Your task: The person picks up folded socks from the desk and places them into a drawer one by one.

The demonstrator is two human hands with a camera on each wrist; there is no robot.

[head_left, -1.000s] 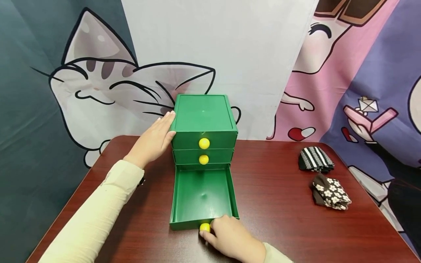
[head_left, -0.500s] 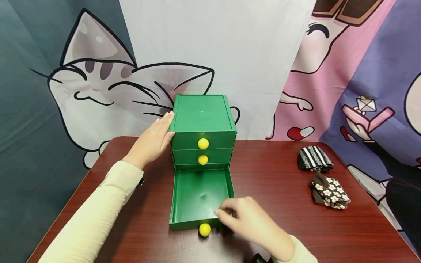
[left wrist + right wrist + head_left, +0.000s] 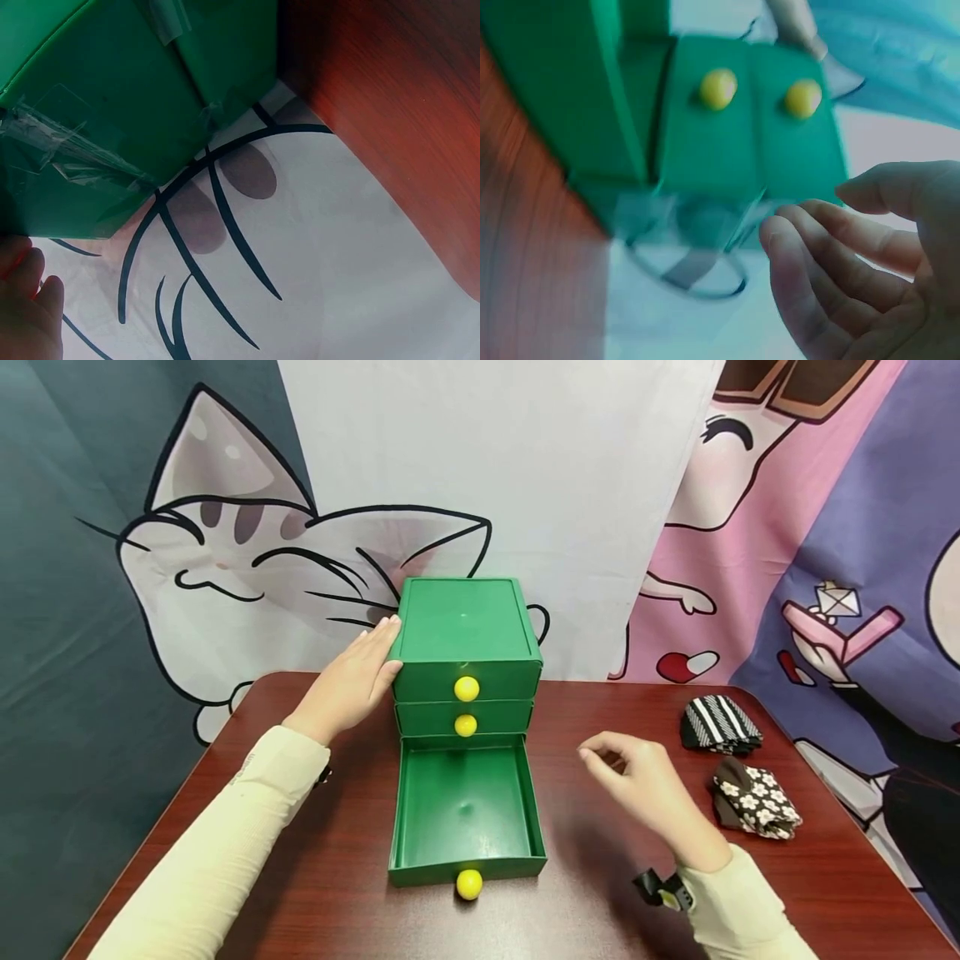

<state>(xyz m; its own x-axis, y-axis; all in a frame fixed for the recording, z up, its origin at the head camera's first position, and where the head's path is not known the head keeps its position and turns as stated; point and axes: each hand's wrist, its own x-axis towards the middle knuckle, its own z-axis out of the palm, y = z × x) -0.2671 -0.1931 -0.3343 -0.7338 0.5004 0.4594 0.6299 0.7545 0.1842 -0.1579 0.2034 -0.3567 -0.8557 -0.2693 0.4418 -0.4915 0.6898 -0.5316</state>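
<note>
A green drawer cabinet (image 3: 463, 618) with yellow ball knobs stands on the table in the head view. Its bottom drawer (image 3: 465, 802) is pulled out and bare inside, while the two upper drawers are closed. My left hand (image 3: 348, 681) lies with straight fingers against the cabinet's left side. To the right of the drawer, my right hand (image 3: 641, 785) hangs over the table with loosely curved fingers and nothing in them. Beyond it lie a folded striped black-and-white sock bundle (image 3: 722, 724) and a brown flowered sock bundle (image 3: 756, 797).
The dark red wooden table (image 3: 330, 877) ends at a back edge just behind the cabinet. Cartoon-printed cloth (image 3: 217, 560) hangs behind it. Clear tape (image 3: 67, 150) runs along the cabinet's side in the left wrist view.
My right hand has let go of the bottom drawer's yellow knob and moved up and right, past the drawer toward the sock bundles. The left hand stays in place.
</note>
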